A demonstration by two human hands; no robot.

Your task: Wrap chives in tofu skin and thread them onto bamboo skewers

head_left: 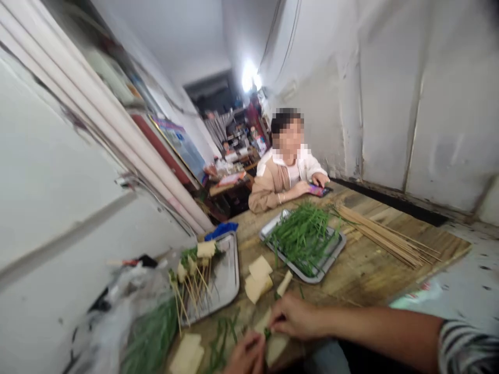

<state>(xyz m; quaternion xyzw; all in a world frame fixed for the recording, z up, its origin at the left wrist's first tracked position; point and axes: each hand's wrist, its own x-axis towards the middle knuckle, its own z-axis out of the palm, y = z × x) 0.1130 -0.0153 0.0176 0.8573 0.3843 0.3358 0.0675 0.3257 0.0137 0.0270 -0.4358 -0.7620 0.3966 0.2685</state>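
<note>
My right hand (294,316) pinches a pale yellow tofu sheet (263,321) folded around some greens near the table's front edge. Close beside it, my left hand (247,354) is closed at the other end of the same sheet, partly cut off by the frame. Green ends poke out between the fingers. A finished-looking tofu roll (285,283) lies just beyond my right hand. Flat tofu sheets (259,275) are stacked behind the hands, and more tofu sheets (187,354) lie at the lower left. Loose green stalks (224,335) are scattered left of my hands.
A metal tray (331,254) bears a heap of chive-like greens (302,234). On the left tray (230,280) lie skewered rolls (193,267). Bamboo skewers (390,239) are spread at the right. Across the table (362,270), a person (268,182) handles a phone (320,190). Plastic bags (117,311) stand left.
</note>
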